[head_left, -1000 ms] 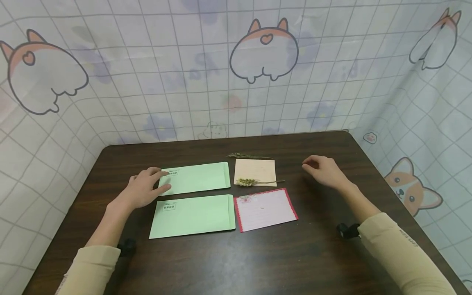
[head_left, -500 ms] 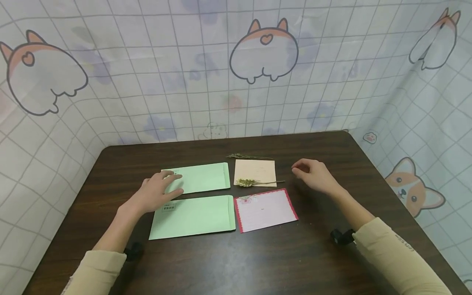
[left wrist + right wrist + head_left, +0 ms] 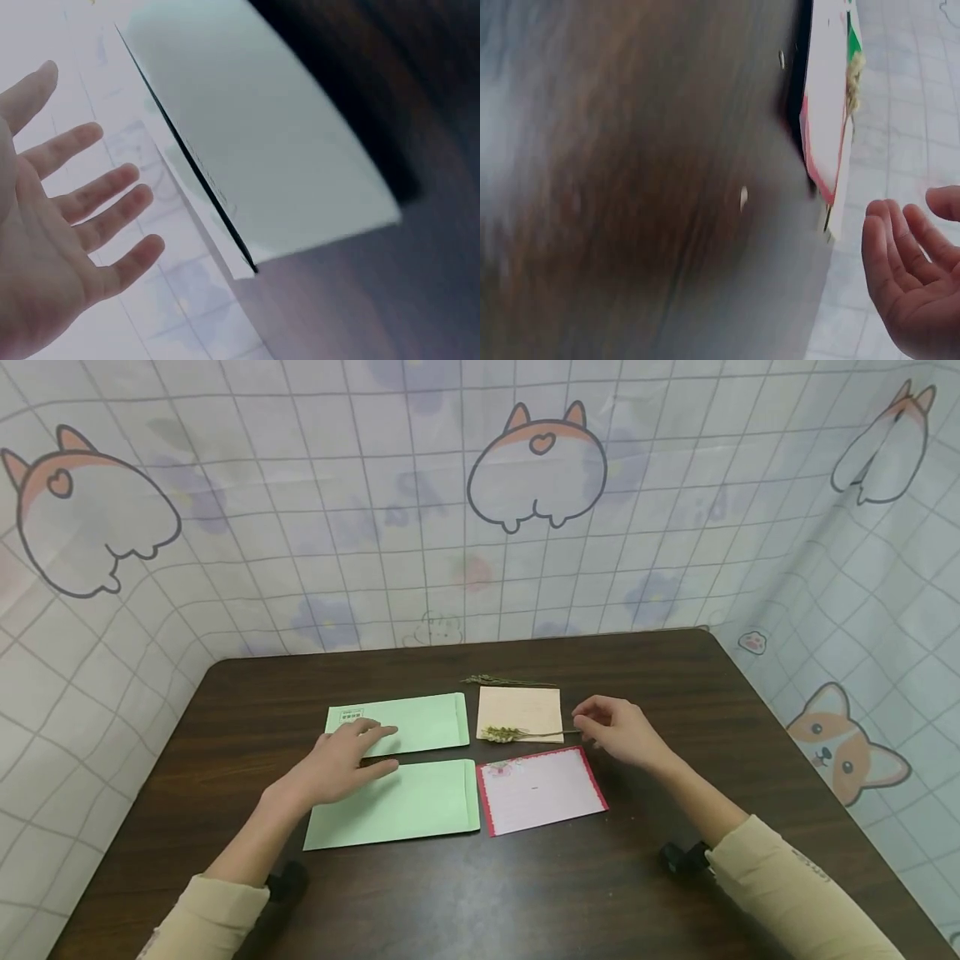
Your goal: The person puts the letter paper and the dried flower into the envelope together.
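Note:
My left hand hovers over the two light green envelopes, fingers spread and holding nothing. The far envelope lies behind the near envelope, both flat on the dark table. In the left wrist view the palm and straight fingers show beside a pale envelope. My right hand is at the stem end of a dried flower sprig, which lies across a square cream paper. In the right wrist view, a gap shows between thumb and loosely bent fingers, with the stem tip just beyond them.
A pink card with a red border lies right of the near envelope. Another dried sprig is behind the cream paper. The wooden table meets a patterned curtain at its back.
My left hand has moved right and nearer, from the far envelope's left end to over both envelopes. My right hand has moved left to the sprig's stem end. The papers stay put.

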